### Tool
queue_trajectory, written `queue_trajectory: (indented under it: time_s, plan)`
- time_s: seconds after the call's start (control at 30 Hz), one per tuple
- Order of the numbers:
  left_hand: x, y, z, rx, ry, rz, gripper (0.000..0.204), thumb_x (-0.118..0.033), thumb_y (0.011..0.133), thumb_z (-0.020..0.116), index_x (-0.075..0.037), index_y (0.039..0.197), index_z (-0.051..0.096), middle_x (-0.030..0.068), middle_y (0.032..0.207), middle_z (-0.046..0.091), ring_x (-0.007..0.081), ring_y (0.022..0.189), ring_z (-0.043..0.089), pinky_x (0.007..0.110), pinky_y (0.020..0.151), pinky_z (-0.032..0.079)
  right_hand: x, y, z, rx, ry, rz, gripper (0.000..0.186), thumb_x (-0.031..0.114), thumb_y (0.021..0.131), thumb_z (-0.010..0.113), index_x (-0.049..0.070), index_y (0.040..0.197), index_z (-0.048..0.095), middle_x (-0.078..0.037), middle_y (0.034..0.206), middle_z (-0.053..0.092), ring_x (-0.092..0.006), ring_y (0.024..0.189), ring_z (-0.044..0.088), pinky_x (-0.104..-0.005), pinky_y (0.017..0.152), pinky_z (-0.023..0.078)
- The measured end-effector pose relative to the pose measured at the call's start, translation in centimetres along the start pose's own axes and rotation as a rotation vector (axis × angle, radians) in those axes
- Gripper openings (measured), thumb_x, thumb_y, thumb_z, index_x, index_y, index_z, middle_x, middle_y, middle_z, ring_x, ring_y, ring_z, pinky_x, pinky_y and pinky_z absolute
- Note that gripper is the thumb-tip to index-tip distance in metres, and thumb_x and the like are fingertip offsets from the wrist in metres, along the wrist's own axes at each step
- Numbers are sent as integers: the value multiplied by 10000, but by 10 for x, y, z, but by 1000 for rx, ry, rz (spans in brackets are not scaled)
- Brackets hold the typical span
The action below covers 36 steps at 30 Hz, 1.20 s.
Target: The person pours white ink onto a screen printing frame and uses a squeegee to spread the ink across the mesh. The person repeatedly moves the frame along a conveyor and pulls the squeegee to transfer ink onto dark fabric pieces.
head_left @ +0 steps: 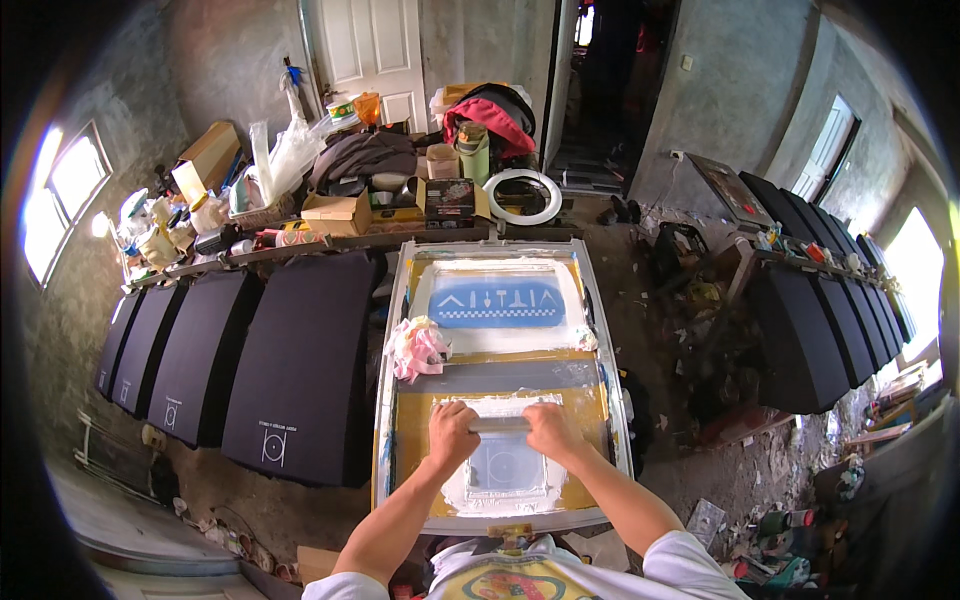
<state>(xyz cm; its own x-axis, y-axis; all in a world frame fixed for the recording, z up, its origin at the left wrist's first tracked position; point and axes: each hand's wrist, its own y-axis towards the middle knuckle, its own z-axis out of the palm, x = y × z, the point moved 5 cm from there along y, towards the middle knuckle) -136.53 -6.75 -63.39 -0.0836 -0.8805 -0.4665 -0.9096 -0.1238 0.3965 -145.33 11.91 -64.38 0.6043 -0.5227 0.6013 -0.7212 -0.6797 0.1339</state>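
Note:
Both my hands grip a squeegee (502, 425) laid crosswise over the near part of a screen printing frame (606, 400). My left hand (453, 436) closes round its left end, and my right hand (551, 432) round its right end. Just below it lies a pale mesh window (500, 470) with a faint round design, bordered by thick white ink. Toward the far end of the frame is a blue stencil (497, 302) with white tool shapes and a checkered band. A crumpled pink-and-white cloth (418, 348) rests at the frame's left side. The squeegee's blade is hidden.
Black fabric panels (305, 365) with white prints hang over a rack at left; more black panels (805, 340) hang at right. Behind the frame, a cluttered bench holds cardboard boxes (338, 212), plastic bags and a white ring (524, 197). Debris (706, 520) litters the floor at right.

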Motion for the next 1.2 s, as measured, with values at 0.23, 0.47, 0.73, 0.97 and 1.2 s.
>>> queue_trajectory:
  time_s: [0.23,0.47,0.73,0.97,1.2]
  plan:
    - [24,-5,25,-51,1,4,174,-10,564,695,-72,721,652,86,784,621,312,826,618,430,767,469,-18,11,30,40,-1,88,62,41,700,623,36,748,663,-192,818,705,-401,794,692,-495,724,566]
    - [-19,-103,3,6,15,125,260,-66,508,730,-115,748,642,61,745,560,286,738,581,426,672,447,21,-95,36,-44,26,-26,39,55,717,620,58,750,641,-138,774,675,-359,764,682,-485,683,555]
    - [-12,-102,4,62,-1,141,260,-62,512,709,-123,760,662,58,779,595,286,765,598,427,692,453,17,-94,37,13,4,-63,36,57,705,624,73,737,630,-145,761,664,-366,736,678,-493,663,554]
    - [21,-12,30,-98,15,143,212,-18,546,688,-83,723,590,78,756,579,297,757,584,434,690,436,-26,-7,36,-14,-11,49,58,12,727,589,49,745,630,-146,826,695,-358,839,690,-475,727,560]
    - [-33,-140,-7,65,-84,149,305,-85,485,739,-114,772,639,63,771,578,288,732,584,429,660,445,41,-138,34,2,19,-10,173,21,694,631,69,849,693,-114,831,702,-318,798,679,-441,712,567]
